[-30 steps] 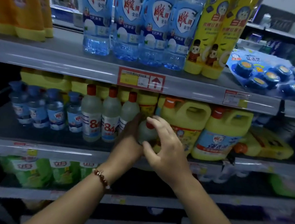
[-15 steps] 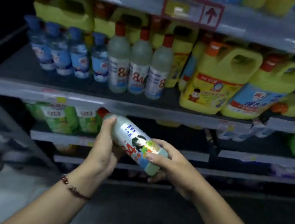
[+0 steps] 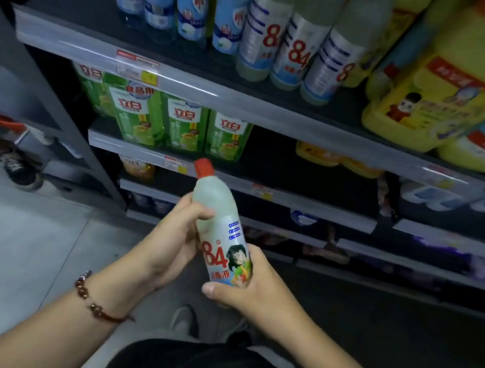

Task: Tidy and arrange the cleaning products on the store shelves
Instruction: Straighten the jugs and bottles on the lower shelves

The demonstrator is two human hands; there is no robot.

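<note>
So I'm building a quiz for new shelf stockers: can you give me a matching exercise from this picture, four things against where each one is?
Things:
1. 84 bottle with the red cap
2. green bottles
3. yellow jugs
4. beaded bracelet

Places:
A. on the left wrist
B. at the right end of the upper shelf
C. held in the left hand and the right hand
D. on the shelf below the standing 84 bottles

Pairs: 1-C, 2-D, 3-B, 4-A
</note>
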